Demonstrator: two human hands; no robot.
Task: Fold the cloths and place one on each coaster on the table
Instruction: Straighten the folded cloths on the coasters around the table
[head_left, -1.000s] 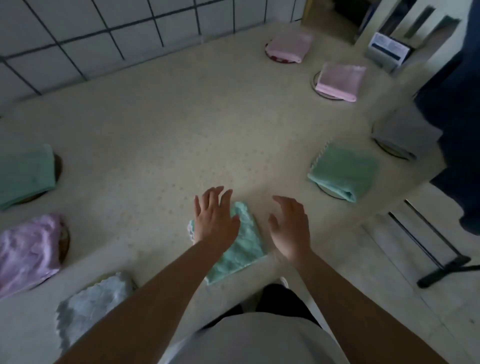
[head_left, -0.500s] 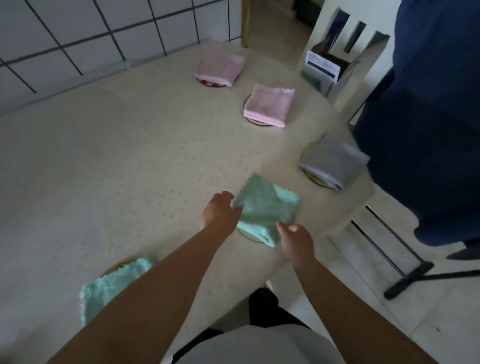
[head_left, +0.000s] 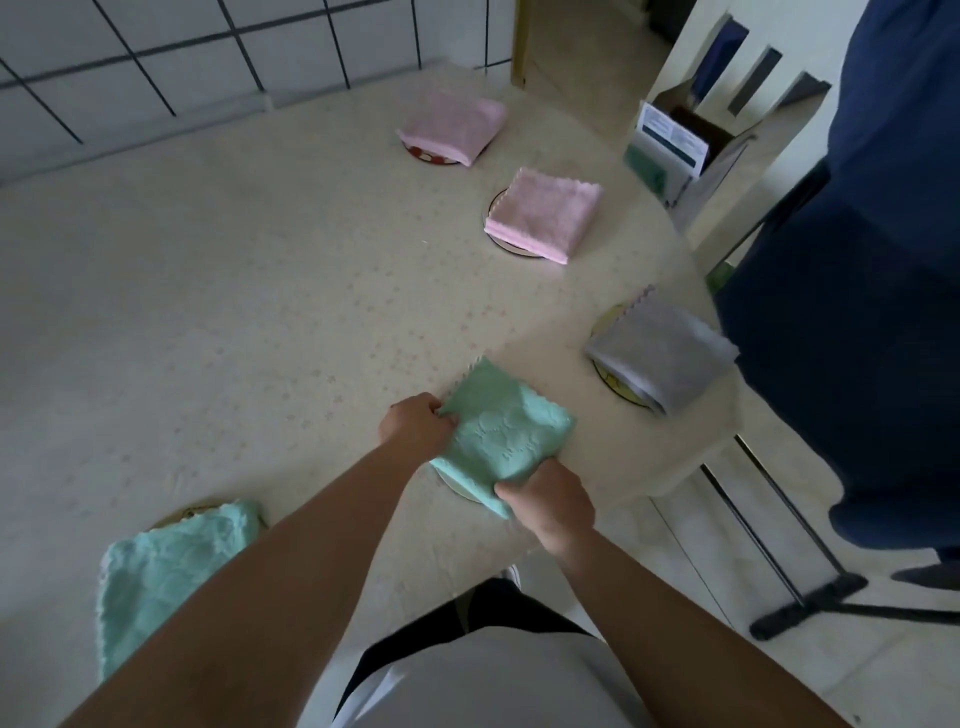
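Observation:
A folded green cloth (head_left: 501, 431) lies over a coaster (head_left: 453, 483) near the table's front edge. My left hand (head_left: 415, 430) pinches its left edge. My right hand (head_left: 550, 501) grips its near corner. Another folded green cloth (head_left: 166, 566) covers a coaster (head_left: 187, 512) at the lower left. A grey folded cloth (head_left: 662, 358) sits on a coaster (head_left: 618, 387) at the right edge. Two pink folded cloths (head_left: 543, 213) (head_left: 454, 127) rest on coasters farther back.
The table (head_left: 234, 312) has a pale dotted covering and a rounded edge at the right. A person in dark blue clothing (head_left: 852, 260) stands close to that edge. A white holder with papers (head_left: 675, 140) and a black metal stand (head_left: 810, 603) are beside the table.
My hands left the green cloth at the near left and moved right to the other green cloth. They now hold its edges. The view turned right.

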